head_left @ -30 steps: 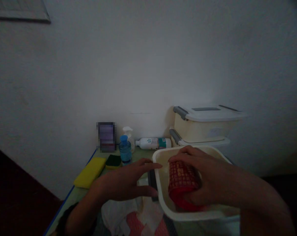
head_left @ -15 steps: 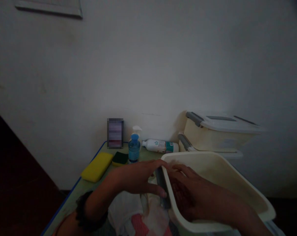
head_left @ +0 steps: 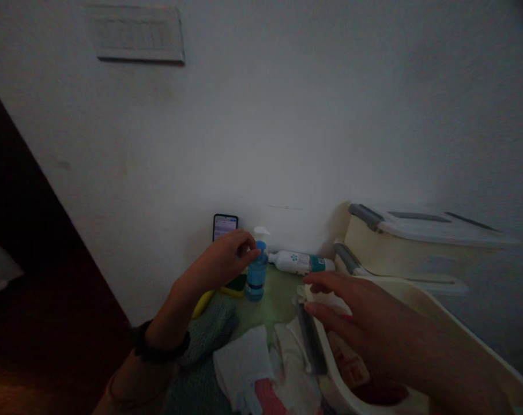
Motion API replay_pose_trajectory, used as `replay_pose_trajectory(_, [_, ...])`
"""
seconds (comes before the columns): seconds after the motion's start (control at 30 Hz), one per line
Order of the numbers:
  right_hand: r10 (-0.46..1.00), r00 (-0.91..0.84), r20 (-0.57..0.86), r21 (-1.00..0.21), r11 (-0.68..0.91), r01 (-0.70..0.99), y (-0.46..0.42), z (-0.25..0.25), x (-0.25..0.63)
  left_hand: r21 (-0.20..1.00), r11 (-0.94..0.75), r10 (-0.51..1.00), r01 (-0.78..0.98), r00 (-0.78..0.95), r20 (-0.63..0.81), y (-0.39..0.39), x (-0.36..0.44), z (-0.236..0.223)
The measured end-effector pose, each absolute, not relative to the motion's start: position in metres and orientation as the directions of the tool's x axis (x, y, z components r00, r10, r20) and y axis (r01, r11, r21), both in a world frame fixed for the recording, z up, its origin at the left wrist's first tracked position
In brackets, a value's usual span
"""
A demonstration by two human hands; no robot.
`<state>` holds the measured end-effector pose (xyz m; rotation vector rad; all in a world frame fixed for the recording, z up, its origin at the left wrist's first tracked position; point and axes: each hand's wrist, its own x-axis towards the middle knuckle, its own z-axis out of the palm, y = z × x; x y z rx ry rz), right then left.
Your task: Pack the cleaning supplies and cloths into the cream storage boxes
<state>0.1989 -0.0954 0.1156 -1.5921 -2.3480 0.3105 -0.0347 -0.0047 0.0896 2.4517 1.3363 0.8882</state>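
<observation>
Clocked from view centre: at 4 o'clock, open cream tub (head_left: 421, 294), with red container (head_left: 380, 393) lying inside at 5, partly hidden. Right hand (head_left: 365, 323) over tub, fingers spread, empty, grip released. At 3, two lidded boxes (head_left: 399, 248), stacked; contents not visible. At 7, left hand (head_left: 230, 259), fingers curled at blue bottle (head_left: 255, 279); contact or grasp unclear. Blue bottle upright at 6, pump bottle (head_left: 262, 231) just behind, white bottle (head_left: 302, 262) on side near 4:30.

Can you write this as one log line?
left hand: near blue bottle | right hand: open, over tub | red container: inside tub
</observation>
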Motion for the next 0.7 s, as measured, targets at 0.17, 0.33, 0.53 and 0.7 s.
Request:
replay_pose_trajectory(0.17, [0.918,-0.396,0.033,-0.293,0.388,0.874,-0.092,0.097,0.184,0.559,-0.499,0.863,0.662,0.318,0.393,0.010,-0.037,0.062])
replay_pose_trajectory(0.33, [0.900,-0.431,-0.072,-0.226,0.406,0.886,-0.095,0.092,0.179,0.647,-0.445,0.888,0.619,0.395,0.233,0.024,-0.022,0.041])
replay_pose_trajectory(0.53, [0.905,-0.423,-0.039,-0.258,0.400,0.880,-0.097,0.098,0.180,0.655,-0.413,0.887,0.633,0.442,0.132,0.033,-0.022,0.027])
replay_pose_trajectory(0.7, [0.904,-0.426,0.042,-0.300,0.418,0.858,-0.095,0.097,0.191,0.662,-0.416,0.881,0.623,0.455,0.126,0.035,-0.030,0.025])
